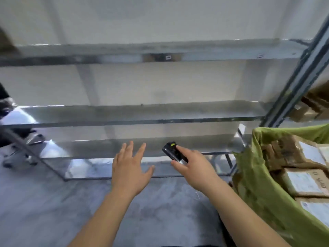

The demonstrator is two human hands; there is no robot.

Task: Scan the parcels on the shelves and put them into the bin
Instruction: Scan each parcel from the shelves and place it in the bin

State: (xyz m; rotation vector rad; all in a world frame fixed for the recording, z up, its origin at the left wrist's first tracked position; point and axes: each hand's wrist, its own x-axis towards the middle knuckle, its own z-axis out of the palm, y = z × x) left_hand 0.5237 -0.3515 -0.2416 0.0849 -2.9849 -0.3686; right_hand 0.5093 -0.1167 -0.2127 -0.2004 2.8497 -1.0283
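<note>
A black handheld scanner (172, 151) with a small green-lit screen sits in my right hand (193, 166), gripped between fingers and thumb in front of the lowest shelf. My left hand (130, 168) is stretched out beside it, fingers spread and holding nothing. The metal shelves (135, 120) ahead of me carry no parcels in the bay I face. At the right stands a bin lined with a green bag (256, 177), holding several brown cardboard parcels (300, 180) with white labels.
A grey upright post (295, 82) of the rack rises at the right, with more cardboard boxes (306, 109) on the shelf behind it. Dark bagged items and a chair base (21, 157) are at the left. Grey concrete floor lies below.
</note>
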